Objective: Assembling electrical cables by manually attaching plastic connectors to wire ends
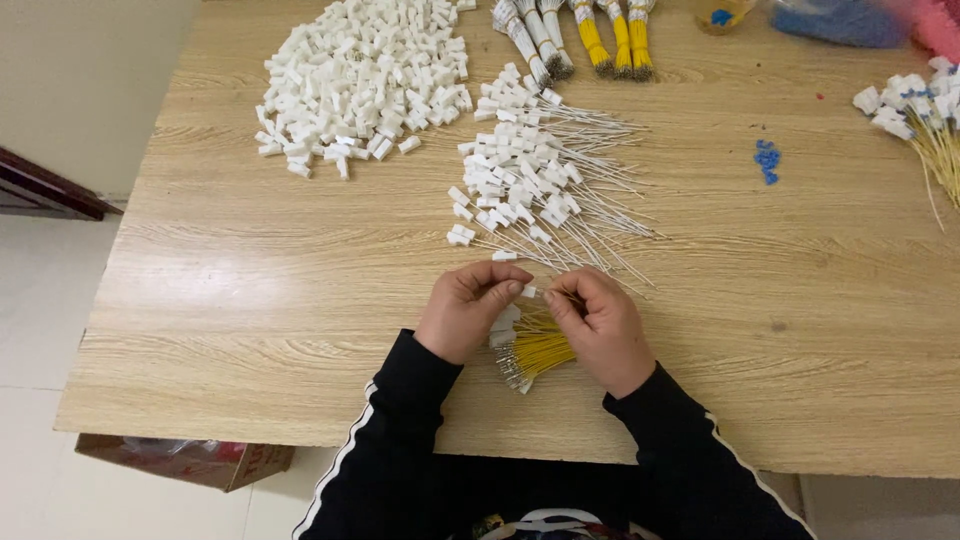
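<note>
My left hand and right hand meet at the near edge of the light wooden surface, both pinching one small white plastic connector between fingertips. One bundle of short yellow wires lies under my hands. Beyond sit two heaps, too many to count: loose white connectors and white-wired connectors. Six tied wire bundles lie at the far edge.

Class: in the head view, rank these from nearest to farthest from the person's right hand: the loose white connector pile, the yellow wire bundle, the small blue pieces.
From the right hand:
1. Yellow wire bundle, just beneath the hands.
2. Small blue pieces, up to the right.
3. Loose white connector pile, far upper left.
</note>
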